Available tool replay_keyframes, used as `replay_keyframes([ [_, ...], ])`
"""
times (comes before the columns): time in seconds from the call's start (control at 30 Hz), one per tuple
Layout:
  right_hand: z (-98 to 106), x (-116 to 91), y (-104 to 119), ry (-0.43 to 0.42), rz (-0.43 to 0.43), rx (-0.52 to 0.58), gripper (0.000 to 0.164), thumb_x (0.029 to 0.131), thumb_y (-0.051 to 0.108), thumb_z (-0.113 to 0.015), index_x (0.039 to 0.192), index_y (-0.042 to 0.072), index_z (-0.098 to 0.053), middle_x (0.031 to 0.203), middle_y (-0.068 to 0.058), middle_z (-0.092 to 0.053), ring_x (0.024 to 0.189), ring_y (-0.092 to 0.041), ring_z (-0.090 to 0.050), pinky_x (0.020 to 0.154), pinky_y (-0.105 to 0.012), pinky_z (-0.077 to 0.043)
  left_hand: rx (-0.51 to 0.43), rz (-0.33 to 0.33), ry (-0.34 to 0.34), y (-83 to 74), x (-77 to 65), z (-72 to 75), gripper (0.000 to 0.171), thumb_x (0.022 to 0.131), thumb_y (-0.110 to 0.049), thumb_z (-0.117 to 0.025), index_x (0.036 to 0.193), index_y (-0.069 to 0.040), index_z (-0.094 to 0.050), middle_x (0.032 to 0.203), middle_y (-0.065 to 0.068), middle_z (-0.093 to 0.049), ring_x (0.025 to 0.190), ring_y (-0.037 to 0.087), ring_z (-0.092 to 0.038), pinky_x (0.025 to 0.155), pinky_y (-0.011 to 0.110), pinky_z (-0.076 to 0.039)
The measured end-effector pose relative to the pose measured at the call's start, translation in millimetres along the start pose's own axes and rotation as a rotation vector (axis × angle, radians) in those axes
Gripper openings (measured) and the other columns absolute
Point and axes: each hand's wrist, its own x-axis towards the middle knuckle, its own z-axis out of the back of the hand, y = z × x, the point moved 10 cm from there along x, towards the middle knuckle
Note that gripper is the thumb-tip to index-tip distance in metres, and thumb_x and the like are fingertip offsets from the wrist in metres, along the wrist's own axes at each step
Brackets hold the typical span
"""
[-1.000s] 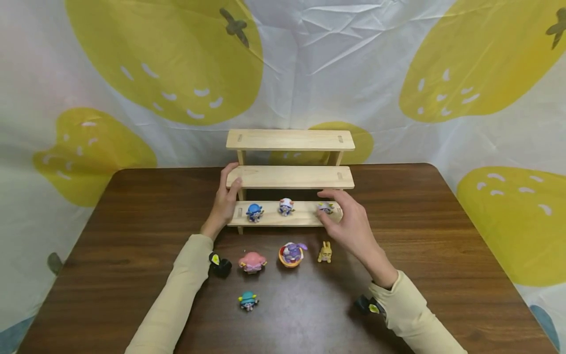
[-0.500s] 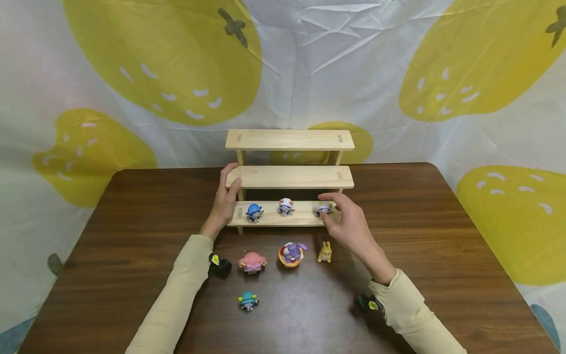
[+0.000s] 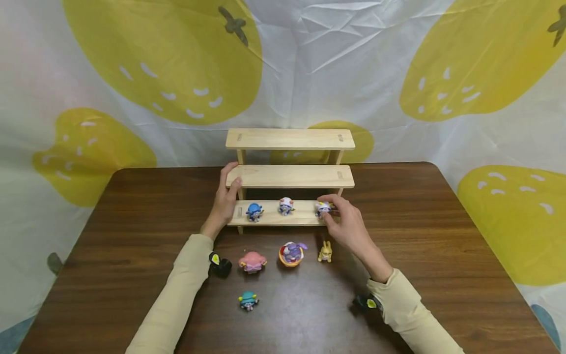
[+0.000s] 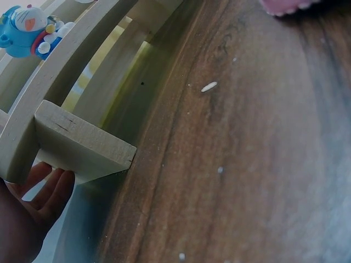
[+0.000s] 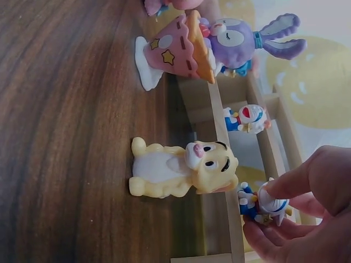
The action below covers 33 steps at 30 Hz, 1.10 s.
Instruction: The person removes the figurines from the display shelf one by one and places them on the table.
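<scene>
A three-tier wooden display rack [image 3: 289, 176] stands at the back of the table. My left hand [image 3: 224, 200] grips its left end, thumb over the middle shelf; in the left wrist view the fingers [image 4: 56, 189] lie behind the side leg. On the right end of the lowest shelf, my right hand [image 3: 349, 223] pinches a small white-capped cat figurine [image 5: 269, 201] between thumb and fingers. It stands upright, its feet at the shelf. Left of it on that shelf are a white-hatted figurine [image 3: 286, 206] and a blue-hatted figurine [image 3: 254, 212].
In front of the rack stand a pink figurine [image 3: 252, 262], a purple rabbit figurine in a cup [image 3: 291, 254] and a yellow rabbit-eared figurine [image 3: 325, 251]. A teal-hatted figurine [image 3: 248, 301] is nearer. A patterned cloth [image 3: 292, 64] hangs behind the dark wooden table [image 3: 292, 324].
My right hand has shifted slightly down, and the figurine it pinches has moved a little left and shows more clearly. The left hand stays on the rack.
</scene>
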Motion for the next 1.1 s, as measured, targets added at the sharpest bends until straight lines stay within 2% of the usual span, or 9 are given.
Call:
replay_keyframes([
  [0.4, 7.1, -2.0, 8.9, -0.036, 0.033, 0.050, 0.029, 0.089, -0.008, -0.066, 0.117, -0.001, -0.066, 0.117, -0.019, -0.069, 0.099, -0.034, -0.071, 0.088, -0.046, -0.058, 0.005, -0.016, 0.002, -3.3, 0.2, -1.6, 0.050, 0.106, -0.019, -0.041, 0.154, -0.006, -0.030, 0.162, 0.020, -0.030, 0.142, 0.038, -0.036, 0.118, 0.056, -0.027],
  [0.73, 13.6, -8.3, 37.5, -0.042, 0.112, 0.035, 0.029, 0.090, -0.005, -0.068, 0.118, 0.002, -0.066, 0.115, -0.014, -0.072, 0.098, -0.030, -0.072, 0.087, -0.049, -0.056, 0.005, -0.030, -0.002, -3.3, -0.3, -1.4, 0.050, 0.107, -0.019, -0.040, 0.153, -0.004, -0.030, 0.162, 0.020, -0.029, 0.141, 0.038, -0.036, 0.117, 0.056, -0.027],
  [0.93, 13.2, -13.6, 56.9, -0.010, 0.181, 0.037, 0.028, 0.093, -0.002, -0.067, 0.120, 0.003, -0.066, 0.118, -0.011, -0.071, 0.098, -0.024, -0.071, 0.081, -0.044, -0.059, 0.006, -0.026, -0.003, -3.9, -0.4, -0.5, 0.049, 0.107, -0.019, -0.040, 0.153, -0.005, -0.031, 0.162, 0.020, -0.030, 0.141, 0.038, -0.036, 0.117, 0.056, -0.028],
  [1.1, 14.6, -18.1, 70.6, -0.018, 0.246, 0.033, 0.028, 0.092, -0.002, -0.068, 0.120, 0.004, -0.066, 0.117, -0.008, -0.071, 0.098, -0.020, -0.069, 0.083, -0.040, -0.058, 0.006, -0.019, 0.001, -4.0, -1.0, 0.1, 0.050, 0.107, -0.019, -0.040, 0.154, -0.005, -0.030, 0.162, 0.020, -0.029, 0.143, 0.038, -0.035, 0.118, 0.056, -0.027],
])
